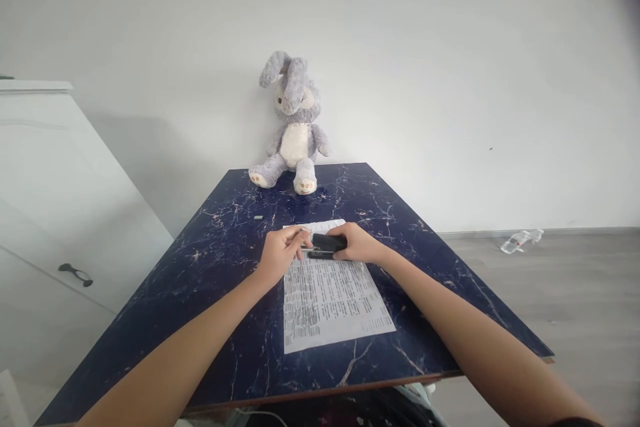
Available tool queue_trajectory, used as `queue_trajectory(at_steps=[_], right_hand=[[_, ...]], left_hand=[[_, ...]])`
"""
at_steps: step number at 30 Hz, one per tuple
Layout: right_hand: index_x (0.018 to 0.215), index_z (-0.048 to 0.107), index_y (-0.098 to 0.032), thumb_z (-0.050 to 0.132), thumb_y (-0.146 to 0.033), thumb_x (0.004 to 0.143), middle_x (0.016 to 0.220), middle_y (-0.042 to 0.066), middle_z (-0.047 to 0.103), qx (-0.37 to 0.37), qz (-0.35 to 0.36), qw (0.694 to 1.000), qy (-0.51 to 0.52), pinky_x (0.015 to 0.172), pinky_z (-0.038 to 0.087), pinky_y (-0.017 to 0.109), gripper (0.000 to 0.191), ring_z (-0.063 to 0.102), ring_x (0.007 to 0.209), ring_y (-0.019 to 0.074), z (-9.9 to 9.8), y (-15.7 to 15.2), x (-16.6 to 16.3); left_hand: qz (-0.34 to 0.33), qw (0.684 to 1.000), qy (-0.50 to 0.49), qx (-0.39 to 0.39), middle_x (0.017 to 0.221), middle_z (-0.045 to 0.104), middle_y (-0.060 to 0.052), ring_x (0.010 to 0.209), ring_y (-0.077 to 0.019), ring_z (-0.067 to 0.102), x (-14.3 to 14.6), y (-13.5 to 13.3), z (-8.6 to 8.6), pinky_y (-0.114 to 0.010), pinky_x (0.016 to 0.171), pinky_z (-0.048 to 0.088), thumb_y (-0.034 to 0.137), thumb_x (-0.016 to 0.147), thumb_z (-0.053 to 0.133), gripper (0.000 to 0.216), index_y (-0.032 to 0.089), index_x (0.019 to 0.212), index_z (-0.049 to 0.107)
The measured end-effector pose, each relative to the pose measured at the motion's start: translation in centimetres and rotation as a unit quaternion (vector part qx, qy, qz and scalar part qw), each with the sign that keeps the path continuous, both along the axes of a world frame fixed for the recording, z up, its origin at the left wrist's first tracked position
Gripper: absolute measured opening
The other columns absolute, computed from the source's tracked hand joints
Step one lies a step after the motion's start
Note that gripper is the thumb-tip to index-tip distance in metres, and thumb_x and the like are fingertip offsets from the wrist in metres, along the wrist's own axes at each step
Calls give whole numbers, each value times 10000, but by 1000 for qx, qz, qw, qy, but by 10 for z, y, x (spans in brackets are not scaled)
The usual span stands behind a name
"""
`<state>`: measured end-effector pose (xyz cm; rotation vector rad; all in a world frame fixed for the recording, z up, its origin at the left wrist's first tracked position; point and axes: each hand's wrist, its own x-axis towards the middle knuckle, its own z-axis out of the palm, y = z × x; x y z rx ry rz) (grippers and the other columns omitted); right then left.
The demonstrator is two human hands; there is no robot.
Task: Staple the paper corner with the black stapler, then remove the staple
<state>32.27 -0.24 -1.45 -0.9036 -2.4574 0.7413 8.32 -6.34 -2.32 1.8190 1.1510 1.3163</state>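
A black stapler (329,242) is in my right hand (354,242), whose fingers wrap around its right end. Its upper and lower arms stand apart, with a thin light strip showing between them at the left end. My left hand (285,250) is at that left end, thumb and fingertips pinched together. Whatever lies between those fingertips is too small to make out. Below both hands lies a printed sheet of paper (335,300), its upper part partly covered by the stapler and my hands.
A grey plush rabbit (295,137) sits at the back of the dark blue marbled table (240,333), against the wall. A small pale piece (259,217) lies left of the paper. On the left stands a white cabinet (65,193). Clear plastic packaging (521,240) lies on the floor at right.
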Motion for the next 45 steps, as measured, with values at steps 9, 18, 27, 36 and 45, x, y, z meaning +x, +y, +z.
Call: queue_trajectory(at_steps=[9, 18, 27, 36, 45], right_hand=[[1277, 702, -251, 740, -444, 924, 1103, 99, 712, 192, 116, 954, 198, 928, 547, 423, 404, 651, 1012, 249, 7, -21, -16], [1198, 738, -224, 655, -284, 986, 1034, 92, 763, 221, 18, 944, 244, 816, 597, 402, 236, 694, 922, 234, 10, -15, -11], [931, 801, -194, 700, -125, 827, 819, 72, 776, 102, -338, 935, -3, 878, 560, 393, 160, 734, 829, 261, -39, 80, 79], [1092, 760, -191, 683, -236, 909, 1132, 125, 713, 171, -266, 948, 43, 980, 506, 447, 204, 645, 1081, 292, -23, 60, 56], [1084, 730, -220, 444, -374, 1087, 1054, 89, 712, 142, 58, 982, 111, 917, 499, 399, 325, 630, 989, 234, -12, 9, -4]], left_hand=[[-47, 987, 123, 90, 585, 682, -5, 472, -110, 544, 5, -13, 9, -240, 526, 405, 448, 1005, 585, 452, 191, 650, 698], [8, 974, 117, 192, 586, 665, -4, 457, -104, 539, -8, 0, 4, -225, 522, 413, 430, 1034, 516, 417, 169, 783, 723], [297, 859, 416, 32, 1477, 576, -167, 1369, -297, 539, -96, 70, -26, -415, 1093, 470, 175, 970, 461, 425, 123, 1359, 625], [245, 859, 450, 2, 1049, 730, -125, 978, -277, 706, -100, 69, -27, -387, 916, 553, 105, 919, 519, 277, 194, 1024, 759], [87, 959, 262, 65, 1039, 736, -77, 916, -212, 720, -48, 43, -9, -334, 868, 575, 195, 953, 604, 163, 184, 1073, 714]])
